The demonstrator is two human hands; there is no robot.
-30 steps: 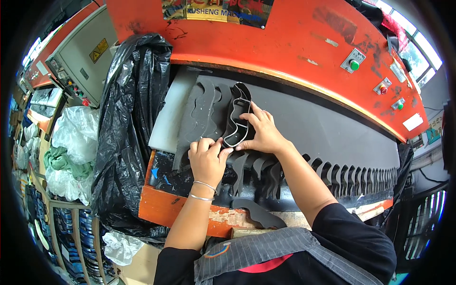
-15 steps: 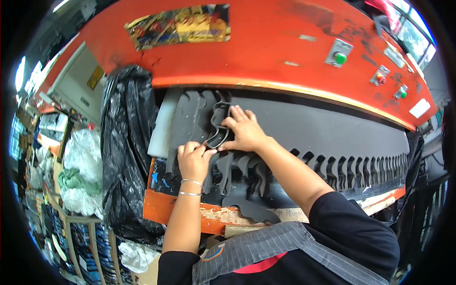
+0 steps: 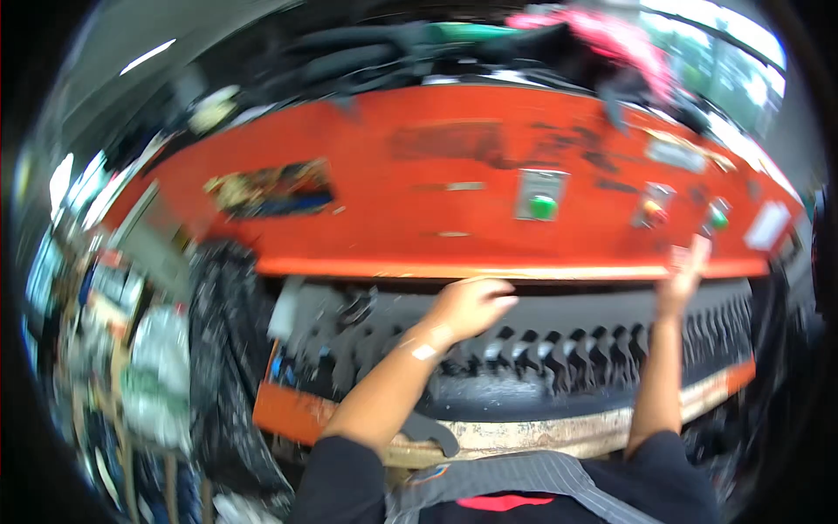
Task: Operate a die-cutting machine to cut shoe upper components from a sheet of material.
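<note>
My left hand (image 3: pixel 474 307), blurred by motion, hovers over the dark grey foam sheet (image 3: pixel 410 306) near the lower edge of the red machine beam (image 3: pixel 384 210). Its fingers look loosely apart, with nothing seen in them. Further right, my right hand (image 3: pixel 683 278) is raised before the beam with fingers stretched upward, just below a red button (image 3: pixel 655 212) and a green button (image 3: pixel 718 217); contact cannot be made out. The wavy metal cutting die (image 3: pixel 358 307) lies on the left part of the foam, apart from both hands. Wavy cut edges run along the sheet's near side.
A larger green button (image 3: pixel 543 207) sits mid-beam. Black plastic (image 3: pixel 229 349) hangs at the machine's left, beside clear bags (image 3: pixel 157 358). A loose wavy foam piece (image 3: pixel 430 431) lies on the worn front ledge (image 3: pixel 524 437). Dark and pink items (image 3: pixel 602 44) lie atop the machine.
Both hands have let go of the cutting die, which stays on the foam at the left. My right hand has moved far right toward the buttons; my left has moved right. The view has tilted up.
</note>
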